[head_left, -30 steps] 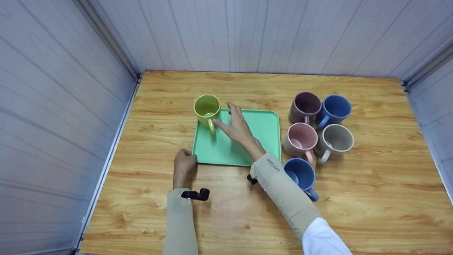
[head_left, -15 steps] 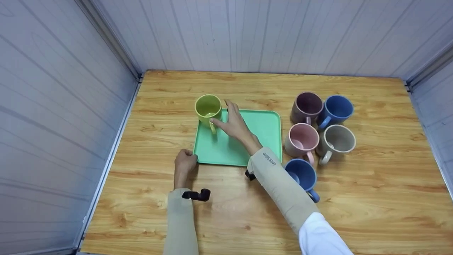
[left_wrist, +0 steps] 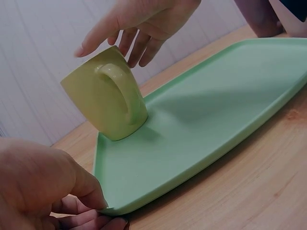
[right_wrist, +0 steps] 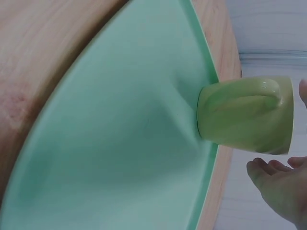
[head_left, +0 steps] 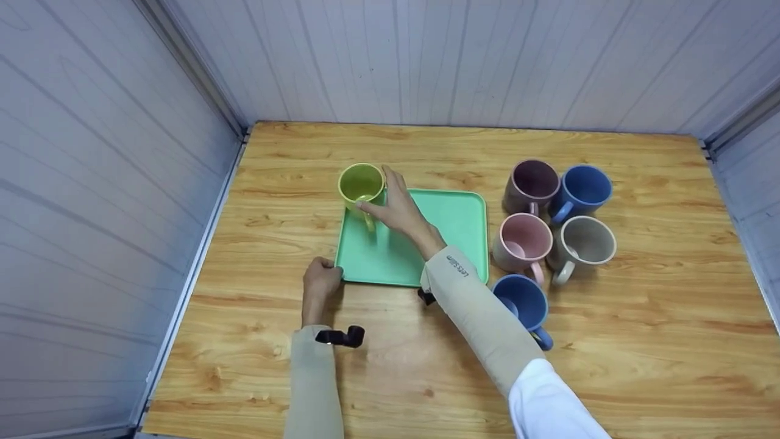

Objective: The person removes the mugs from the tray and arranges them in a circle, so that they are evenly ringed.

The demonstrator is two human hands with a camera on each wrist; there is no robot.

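Observation:
A yellow-green mug stands upright at the far left corner of a mint-green tray, its handle toward me. My right hand is at the mug's right side, fingers spread and extended, with the thumb over the near rim in the head view. The right wrist view shows a gap between its fingers and the mug wall. At the tray's near left corner my left hand pinches the edge, with the thumb on top and the other fingers curled beneath.
Right of the tray stand a plum mug, a pink mug, a grey mug and two blue mugs, one at the back and one nearer. Pale panels wall the wooden table.
My right hand has shifted slightly left, closer to the yellow-green mug, its thumb now over the rim. The left hand stays at the tray corner. The head view has shifted a little.

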